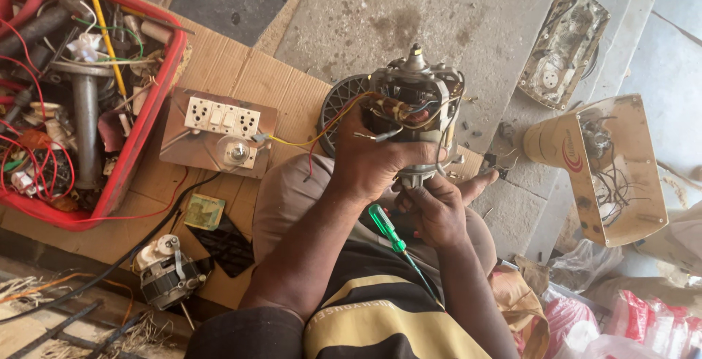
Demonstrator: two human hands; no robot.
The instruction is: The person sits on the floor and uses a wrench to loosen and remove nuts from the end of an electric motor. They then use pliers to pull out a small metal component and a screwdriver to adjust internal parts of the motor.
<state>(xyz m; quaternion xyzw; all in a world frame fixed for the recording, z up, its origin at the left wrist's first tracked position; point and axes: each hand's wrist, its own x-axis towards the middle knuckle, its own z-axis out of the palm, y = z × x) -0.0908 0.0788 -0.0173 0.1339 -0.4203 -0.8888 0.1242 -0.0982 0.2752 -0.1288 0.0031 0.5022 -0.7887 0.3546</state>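
I see left hand (369, 156) fingers clamped around motor (415, 103) | right hand (436, 209) fingers closed on motor's underside, green screwdriver (387, 232) just beside them | switch board (219, 131) well left of fingers

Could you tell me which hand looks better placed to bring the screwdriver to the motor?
Probably the right. The right hand already holds the green screwdriver just below the motor, while the left hand is wrapped around the motor's body, steadying it.
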